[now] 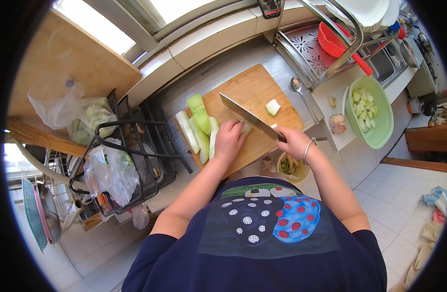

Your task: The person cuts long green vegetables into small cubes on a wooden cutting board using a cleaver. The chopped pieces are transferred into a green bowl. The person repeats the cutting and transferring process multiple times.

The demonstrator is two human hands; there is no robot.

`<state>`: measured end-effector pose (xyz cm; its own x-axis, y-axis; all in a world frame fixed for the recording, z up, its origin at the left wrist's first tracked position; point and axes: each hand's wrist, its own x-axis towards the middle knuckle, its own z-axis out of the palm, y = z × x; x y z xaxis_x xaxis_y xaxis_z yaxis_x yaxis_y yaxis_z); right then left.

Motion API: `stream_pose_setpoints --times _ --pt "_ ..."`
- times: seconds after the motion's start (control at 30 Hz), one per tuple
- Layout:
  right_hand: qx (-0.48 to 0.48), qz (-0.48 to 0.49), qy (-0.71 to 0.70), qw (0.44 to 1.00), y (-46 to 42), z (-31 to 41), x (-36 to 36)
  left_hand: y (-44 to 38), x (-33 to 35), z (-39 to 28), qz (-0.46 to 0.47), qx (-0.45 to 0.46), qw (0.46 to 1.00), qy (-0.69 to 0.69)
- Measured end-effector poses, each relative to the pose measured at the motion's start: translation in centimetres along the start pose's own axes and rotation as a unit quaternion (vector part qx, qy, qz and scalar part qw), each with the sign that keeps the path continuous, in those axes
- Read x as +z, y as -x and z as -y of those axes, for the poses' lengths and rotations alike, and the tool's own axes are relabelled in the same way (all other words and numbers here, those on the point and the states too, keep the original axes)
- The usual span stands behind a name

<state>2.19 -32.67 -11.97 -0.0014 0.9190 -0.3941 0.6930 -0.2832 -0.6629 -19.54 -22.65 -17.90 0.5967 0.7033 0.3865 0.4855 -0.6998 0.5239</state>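
My right hand (293, 141) grips the handle of a cleaver (251, 118), its blade slanting up and left over the wooden cutting board (245, 84). My left hand (229, 140) has its fingers bent over a pale gourd strip (247, 128), mostly hidden beneath them, left of the blade. Peeled light-green gourd strips (198, 137) lie side by side at the board's left, and one longer piece (199, 111) lies across them. A cut gourd chunk (272, 107) sits alone right of the blade. Another small bit (274, 126) shows by the cleaver's heel.
A green basin (388, 120) of gourd chunks stands at right, near a lump of ginger or meat (337, 124). A spoon (300, 93) lies beside the board. Black rack (136, 146) with plastic bags at left; steel dish rack (340, 69) at upper right; scrap bin (300, 173) below.
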Motion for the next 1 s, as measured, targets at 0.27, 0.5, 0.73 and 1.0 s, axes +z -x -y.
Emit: stream_pose_setpoints --times 0.27,0.5,0.73,1.0 --pt "-0.022 -0.073 0.088 0.993 0.7 1.9 -0.4 -1.0 1.5 0.1 -0.005 -0.064 0.998 0.021" --pt "-0.028 -0.050 0.114 0.992 4.7 3.7 -0.4 -0.5 1.1 0.0 0.017 -0.089 0.996 0.007" --pt "0.027 -0.004 0.135 0.991 4.4 4.2 -0.9 -0.5 1.0 -0.1 -0.003 -0.066 0.998 0.007" --pt "0.014 -0.045 0.107 0.993 -0.2 1.3 1.8 -0.5 1.0 -0.2 -0.025 -0.045 0.999 0.000"
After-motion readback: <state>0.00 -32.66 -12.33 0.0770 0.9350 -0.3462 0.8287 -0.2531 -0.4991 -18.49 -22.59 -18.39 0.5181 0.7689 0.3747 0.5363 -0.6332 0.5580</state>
